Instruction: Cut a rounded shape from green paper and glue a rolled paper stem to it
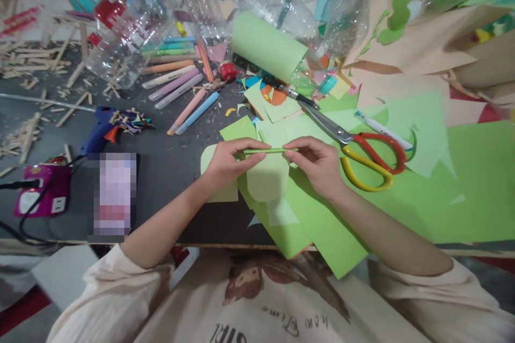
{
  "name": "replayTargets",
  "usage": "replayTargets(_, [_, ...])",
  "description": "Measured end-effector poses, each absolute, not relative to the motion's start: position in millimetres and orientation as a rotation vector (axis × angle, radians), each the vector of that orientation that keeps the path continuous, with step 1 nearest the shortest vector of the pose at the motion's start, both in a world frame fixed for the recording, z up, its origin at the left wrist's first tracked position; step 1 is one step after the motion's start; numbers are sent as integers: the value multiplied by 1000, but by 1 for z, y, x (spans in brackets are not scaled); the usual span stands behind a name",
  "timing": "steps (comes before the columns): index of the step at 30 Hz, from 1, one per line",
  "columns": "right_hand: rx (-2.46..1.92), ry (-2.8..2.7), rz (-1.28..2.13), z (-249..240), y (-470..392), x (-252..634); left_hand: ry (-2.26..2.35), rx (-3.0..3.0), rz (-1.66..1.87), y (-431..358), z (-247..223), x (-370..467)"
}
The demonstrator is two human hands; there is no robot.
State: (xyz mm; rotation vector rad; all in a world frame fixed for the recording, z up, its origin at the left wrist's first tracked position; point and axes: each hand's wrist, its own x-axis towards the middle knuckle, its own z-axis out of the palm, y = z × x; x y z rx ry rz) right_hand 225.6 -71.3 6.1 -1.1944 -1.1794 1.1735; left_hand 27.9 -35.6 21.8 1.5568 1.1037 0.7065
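Between my two hands a thin green strip of paper (273,151), folded or rolled narrow, is stretched level. The thumb and fingers of my left hand (231,163) pinch its left end. On the other end, my right hand (317,165) grips with thumb and fingertips. Under the strip lie a pale green paper piece with rounded corners (267,185) and brighter green sheets (322,225). Just right of my right hand rest scissors (341,136) with one red and one yellow handle loop, blades pointing up and left.
Markers (181,86) and clear plastic bottles (129,37) crowd the back. A green paper-wrapped bottle (267,45) lies behind my hands. To the left are a blue glue gun (96,128), a phone (115,193), a purple box with cables (42,190) and wooden sticks (32,59).
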Motion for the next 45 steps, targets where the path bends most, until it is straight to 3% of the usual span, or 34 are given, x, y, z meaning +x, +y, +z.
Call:
replayTargets(12, [-1173,-1250,1191,6,-72,226,1060,1659,568,-35,25,27])
replayTargets(29, [-1230,-1286,1090,7,-72,224,1102,1666,643,-35,28,29])
replayTargets(45, [-1228,-1025,1157,1,-65,230,1172,1654,662,-35,24,28])
